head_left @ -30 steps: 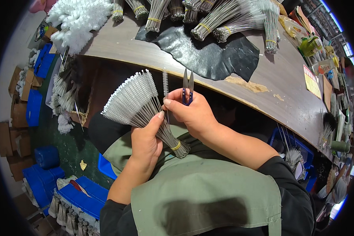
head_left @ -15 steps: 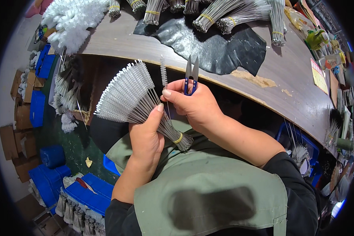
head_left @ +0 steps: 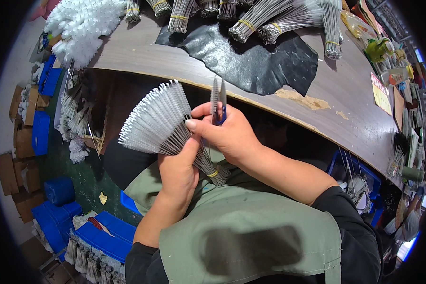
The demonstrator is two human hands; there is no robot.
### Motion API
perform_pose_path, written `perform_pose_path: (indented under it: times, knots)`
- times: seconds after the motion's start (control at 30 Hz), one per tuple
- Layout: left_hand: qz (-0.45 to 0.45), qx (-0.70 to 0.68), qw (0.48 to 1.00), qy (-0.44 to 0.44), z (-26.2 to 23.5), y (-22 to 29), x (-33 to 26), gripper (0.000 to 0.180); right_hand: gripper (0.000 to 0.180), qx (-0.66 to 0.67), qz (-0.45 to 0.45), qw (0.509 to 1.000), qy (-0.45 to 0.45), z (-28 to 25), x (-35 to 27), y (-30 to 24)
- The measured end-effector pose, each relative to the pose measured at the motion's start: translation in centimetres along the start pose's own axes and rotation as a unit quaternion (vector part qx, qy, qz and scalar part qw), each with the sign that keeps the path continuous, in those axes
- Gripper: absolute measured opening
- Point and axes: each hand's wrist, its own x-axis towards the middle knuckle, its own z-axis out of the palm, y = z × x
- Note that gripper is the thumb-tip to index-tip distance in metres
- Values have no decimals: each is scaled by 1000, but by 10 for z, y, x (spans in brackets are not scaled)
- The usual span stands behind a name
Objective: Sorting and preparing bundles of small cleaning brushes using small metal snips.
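Observation:
A fanned bundle of thin wire brushes (head_left: 158, 116) with white bristles is gripped in my left hand (head_left: 177, 170), the thumb pressed across the wire stems. A yellow band (head_left: 213, 173) ties the stems near their lower ends. My right hand (head_left: 229, 132) is closed around blue-handled thread snips (head_left: 223, 92), blades pointing up. One separate brush (head_left: 214, 94) stands up in front of a blade; its stem runs behind my right fingers, so I cannot tell how it is held. My right thumb and index fingertips are close together at the right edge of the fan.
The table (head_left: 359, 123) holds a black sheet (head_left: 251, 61), several banded brush bundles (head_left: 260, 23) and a white bristle pile (head_left: 83, 28). Its chipped front edge passes just beyond my hands. Blue bins (head_left: 106, 234) and cardboard boxes (head_left: 23, 165) stand on the left; another blue bin (head_left: 376, 182) is at right.
The separate brush has shifted right, from beside the fan to in front of the snips. My right fingertips have moved slightly down and left toward the bundle. The fan has tilted slightly more upright.

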Motion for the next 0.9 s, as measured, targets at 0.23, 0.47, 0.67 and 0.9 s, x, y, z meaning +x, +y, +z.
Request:
perform_pose_path:
  times: [0.23, 0.47, 0.67, 0.9]
  knots:
    - [2, 7, 1000, 11, -5, -4, -2, 33, 16, 15, -7, 999, 35, -7, -3, -5]
    - [-15, 11, 1000, -25, -7, -7, -4, 33, 21, 62, -13, 998, -7, -12, -7, -2]
    - [-12, 2, 998, -68, -7, -9, -9, 42, 18, 43, -8, 999, -24, -14, -10, 2]
    - [-17, 4, 996, -89, -6, -6, -16, 41, 19, 104, 29, 993, -46, -13, -15, 2]
